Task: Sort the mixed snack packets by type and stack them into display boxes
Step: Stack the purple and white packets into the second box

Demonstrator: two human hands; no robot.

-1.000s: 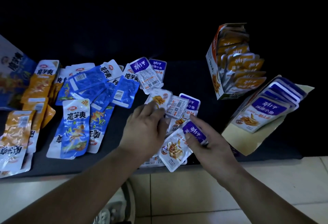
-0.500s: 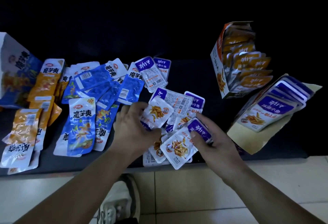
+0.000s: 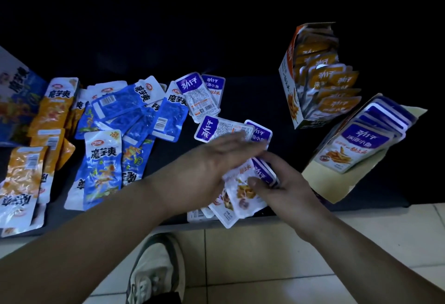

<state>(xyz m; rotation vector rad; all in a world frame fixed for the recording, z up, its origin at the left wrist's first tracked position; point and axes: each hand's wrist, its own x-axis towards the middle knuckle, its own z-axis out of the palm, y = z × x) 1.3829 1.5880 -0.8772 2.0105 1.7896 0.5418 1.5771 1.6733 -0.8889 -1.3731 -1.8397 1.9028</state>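
You are gathering the purple fish packets (image 3: 243, 190) into one stack at the near table edge (image 3: 361, 205). Your right hand (image 3: 286, 190) is gripping that stack, thumb on top and fingers curled beneath. Your left hand (image 3: 212, 166) is lying flat and open across it, holding nothing. Next, you are likely squaring the stack and carrying it to the purple display box (image 3: 356, 149), just right.

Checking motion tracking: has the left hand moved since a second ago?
Yes. The left hand has swept right, toward the orange display box, and now lies flat over the purple packets held by the right hand.
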